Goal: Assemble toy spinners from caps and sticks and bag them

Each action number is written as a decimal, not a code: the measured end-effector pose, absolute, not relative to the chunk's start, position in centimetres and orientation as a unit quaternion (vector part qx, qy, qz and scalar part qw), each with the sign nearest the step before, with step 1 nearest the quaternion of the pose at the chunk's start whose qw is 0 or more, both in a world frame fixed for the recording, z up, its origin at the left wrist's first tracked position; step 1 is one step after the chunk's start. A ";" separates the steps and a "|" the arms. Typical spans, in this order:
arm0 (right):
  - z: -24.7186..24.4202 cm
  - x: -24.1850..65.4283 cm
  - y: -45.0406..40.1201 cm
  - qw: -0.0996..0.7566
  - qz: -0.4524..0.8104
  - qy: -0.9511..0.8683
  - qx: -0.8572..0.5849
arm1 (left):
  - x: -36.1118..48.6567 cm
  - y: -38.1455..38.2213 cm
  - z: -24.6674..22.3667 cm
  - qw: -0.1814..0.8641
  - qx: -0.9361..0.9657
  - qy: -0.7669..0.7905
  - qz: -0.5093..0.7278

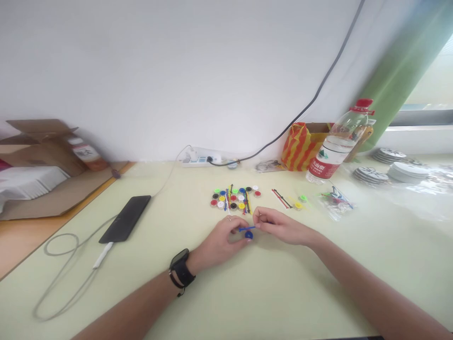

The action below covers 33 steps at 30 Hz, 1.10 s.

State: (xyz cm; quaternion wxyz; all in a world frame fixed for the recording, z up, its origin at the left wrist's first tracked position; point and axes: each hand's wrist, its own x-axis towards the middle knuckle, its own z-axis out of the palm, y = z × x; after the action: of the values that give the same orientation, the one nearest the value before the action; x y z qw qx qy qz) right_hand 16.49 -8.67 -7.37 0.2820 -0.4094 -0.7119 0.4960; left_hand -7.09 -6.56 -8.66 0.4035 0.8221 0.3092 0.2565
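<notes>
In the head view my left hand, with a black watch on its wrist, holds a small blue disc at the thumb and fingertips. My right hand pinches a thin blue plastic stick, which lies just above the disc. Beyond my hands sit several small round discs in red, white, black, yellow, green and blue, such as a red disc. Thin coloured sticks lie among them. To the right are a red stick and a black stick, a yellow disc and a green disc.
A clear plastic bag with coloured parts lies at right. Behind it stand a water bottle and a striped bag. Stacked white discs are farther right. At left are a phone on a cable and a cardboard box.
</notes>
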 end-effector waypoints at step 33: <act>-8.4 14.4 -9.4 0.361 0.409 -0.727 -0.418 | -7.4 -5.8 -9.3 0.506 0.728 0.311 0.343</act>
State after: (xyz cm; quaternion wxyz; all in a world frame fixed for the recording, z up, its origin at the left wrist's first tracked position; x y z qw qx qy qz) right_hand 14.45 -9.40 -8.37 0.3611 -0.4179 -0.7267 0.4086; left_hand -7.35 -5.84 -9.29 0.5058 0.7278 0.3113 0.3428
